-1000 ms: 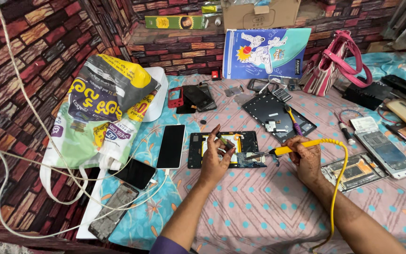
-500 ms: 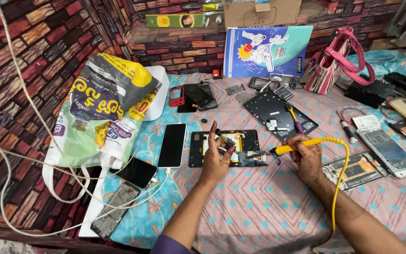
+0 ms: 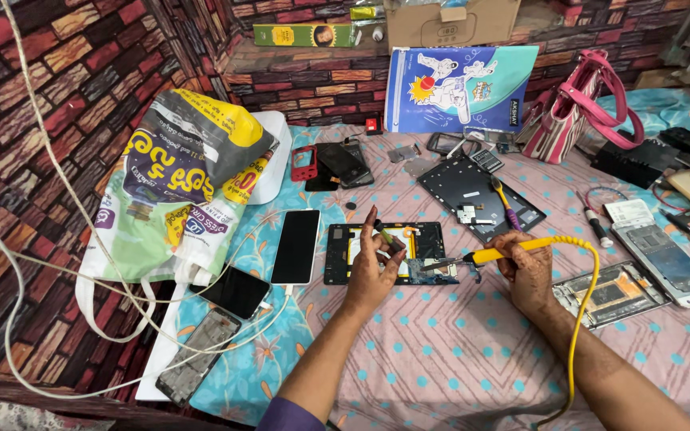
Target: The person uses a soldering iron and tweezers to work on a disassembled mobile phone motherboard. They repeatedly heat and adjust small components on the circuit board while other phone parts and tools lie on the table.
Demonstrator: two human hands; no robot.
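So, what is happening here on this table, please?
A person is working on an opened phone lying on a patterned cloth. The right hand holds a yellow soldering iron with its tip at the small circuit board at the phone's lower edge. The left hand rests on the phone and holds a thin stick, perhaps solder wire. Other phones, such as a white one, and loose parts lie around.
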